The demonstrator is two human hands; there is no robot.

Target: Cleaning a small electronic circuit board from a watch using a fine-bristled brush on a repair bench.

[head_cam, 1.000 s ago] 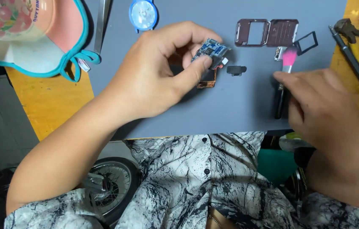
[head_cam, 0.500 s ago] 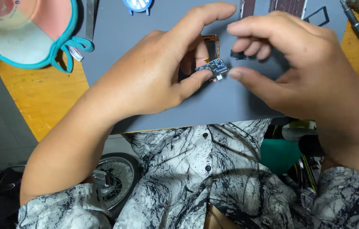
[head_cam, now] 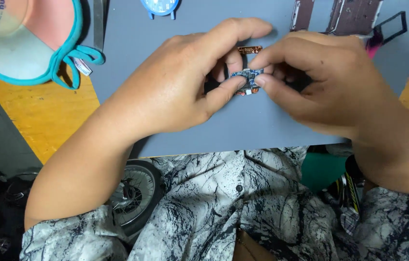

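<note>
A small blue circuit board (head_cam: 246, 76) with copper-coloured edges is pinched between both hands above a grey work mat (head_cam: 257, 123). My left hand (head_cam: 185, 82) grips its left side with thumb and fingers. My right hand (head_cam: 320, 79) pinches its right side with thumb and forefinger. A small copper-coloured part (head_cam: 250, 49) lies on the mat just behind the board, partly hidden by my fingers.
A pink and white cap with teal trim (head_cam: 25, 38) lies at the top left on the orange table (head_cam: 35, 116). A blue round object (head_cam: 160, 7) sits at the mat's far edge. Dark rectangular frames (head_cam: 354, 17) and a black frame (head_cam: 390, 26) lie at the top right.
One second ago only my left hand held the board while my right rested on the mat. My right hand has come over and now pinches the board too.
</note>
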